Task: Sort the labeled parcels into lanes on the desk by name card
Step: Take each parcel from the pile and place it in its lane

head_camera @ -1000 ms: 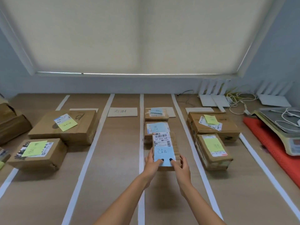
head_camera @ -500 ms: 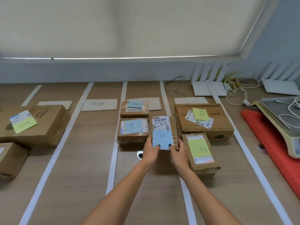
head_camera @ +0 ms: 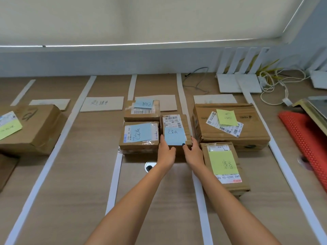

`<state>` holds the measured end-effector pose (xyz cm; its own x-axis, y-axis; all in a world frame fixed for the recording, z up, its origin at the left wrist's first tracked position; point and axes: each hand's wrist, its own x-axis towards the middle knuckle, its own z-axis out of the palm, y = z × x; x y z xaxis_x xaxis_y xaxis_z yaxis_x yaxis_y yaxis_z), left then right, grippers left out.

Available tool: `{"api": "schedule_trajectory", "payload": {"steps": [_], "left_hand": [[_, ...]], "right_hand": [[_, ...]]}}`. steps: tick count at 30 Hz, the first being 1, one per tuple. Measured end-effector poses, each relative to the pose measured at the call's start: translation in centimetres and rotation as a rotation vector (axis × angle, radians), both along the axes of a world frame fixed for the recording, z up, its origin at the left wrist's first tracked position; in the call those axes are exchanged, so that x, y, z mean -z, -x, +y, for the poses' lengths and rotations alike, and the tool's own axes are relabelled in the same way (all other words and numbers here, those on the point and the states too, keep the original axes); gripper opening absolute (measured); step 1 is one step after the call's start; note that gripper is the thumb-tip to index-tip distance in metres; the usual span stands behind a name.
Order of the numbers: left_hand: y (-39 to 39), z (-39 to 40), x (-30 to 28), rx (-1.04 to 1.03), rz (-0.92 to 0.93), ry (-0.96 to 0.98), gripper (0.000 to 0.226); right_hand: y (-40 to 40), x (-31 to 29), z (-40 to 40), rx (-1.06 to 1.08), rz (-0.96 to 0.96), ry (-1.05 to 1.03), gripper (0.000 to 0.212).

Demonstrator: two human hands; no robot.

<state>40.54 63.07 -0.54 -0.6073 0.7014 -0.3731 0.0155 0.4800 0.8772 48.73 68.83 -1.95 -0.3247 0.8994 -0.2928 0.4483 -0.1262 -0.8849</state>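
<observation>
head view: single wide-angle camera worn on the person's head | faces forward and down over the desk (head_camera: 74, 183) toward the far window blind (head_camera: 141, 20) | close above both forearms at near edge | no second view shares the scene

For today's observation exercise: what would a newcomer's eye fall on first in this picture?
First, the two bare hands, left hand and right hand, gripping a small parcel with a blue note in the middle lane. Next, the yellow-noted parcels in the lane to the right. Last, the bright red mat at the desk's right edge.
</observation>
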Motion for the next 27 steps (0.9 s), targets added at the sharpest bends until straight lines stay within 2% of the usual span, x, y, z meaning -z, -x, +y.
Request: {"api": "schedule_trajectory", "payload": {"steps": [7, 13, 18, 27], "left_hand": [[-0.9, -0.6, -1.3, -0.026, 0.085, -0.068, 0.066], [-1.8, -3.4, -5.0, -0.052, 0.092, -0.055, 0.060], [-1.4, -7.8, -10.3, -0.097, 0.121, -0.131, 0.052], [1.5, -19.1, -15.8, -0.042, 0.163, -0.262, 0.057]], "right_hand": [[-0.6, -1.2, -0.4, -0.057, -0.036, -0.030, 0.053], [-2.8, -5.3, -2.7, -0.082, -0.059, -0.089, 0.056], [-3.7, -10.7, -6.1, -0.141, 0.002, -0.126, 0.057], [-2.2, -17.1, -17.3, -0.252, 0.113, -0.226, 0.052]]}}
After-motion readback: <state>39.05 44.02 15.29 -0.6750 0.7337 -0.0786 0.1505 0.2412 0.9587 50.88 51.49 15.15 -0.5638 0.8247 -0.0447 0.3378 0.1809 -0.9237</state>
